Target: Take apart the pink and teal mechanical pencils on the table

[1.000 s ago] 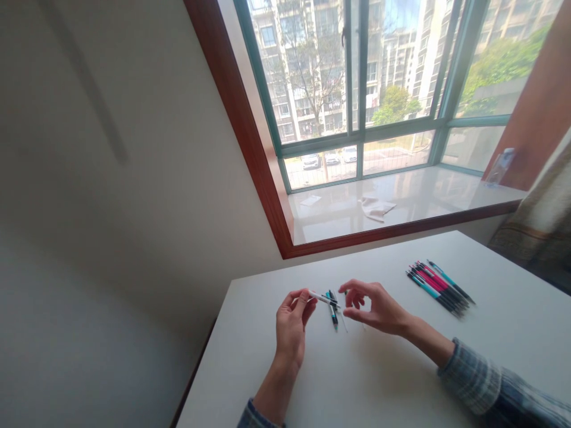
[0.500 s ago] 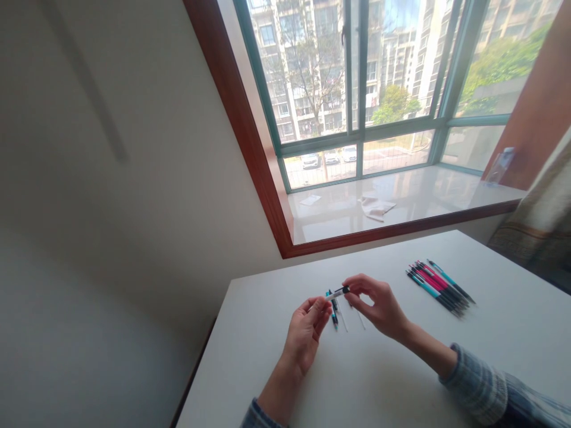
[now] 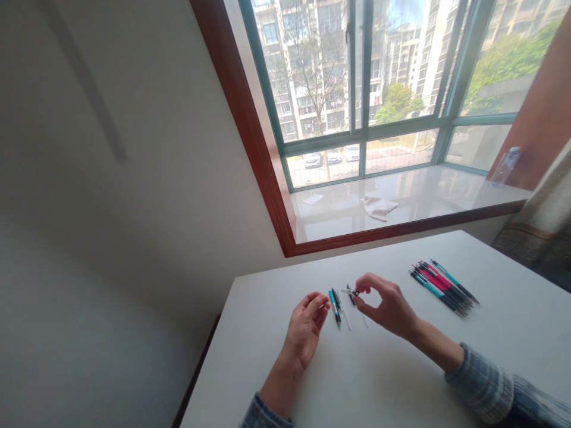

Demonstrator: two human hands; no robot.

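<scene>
Pen piece [image 3: 350,292], white with a black tip, is pinched between the thumb and forefinger of the right hand [image 3: 388,307], its other fingers curled. The left hand [image 3: 306,326] rests at nine o'clock from it, fingers loosely curled around nothing, just beside a teal pen [image 3: 334,307] and a black pen [image 3: 338,299]. Two thin clear tubes [image 3: 346,315] lie nearby on the white table [image 3: 232,356]; a bundle of pens [image 3: 441,288] sits at two o'clock.

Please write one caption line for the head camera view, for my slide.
Right hand pinches a small pen part; left hand lies beside a teal pen.
</scene>
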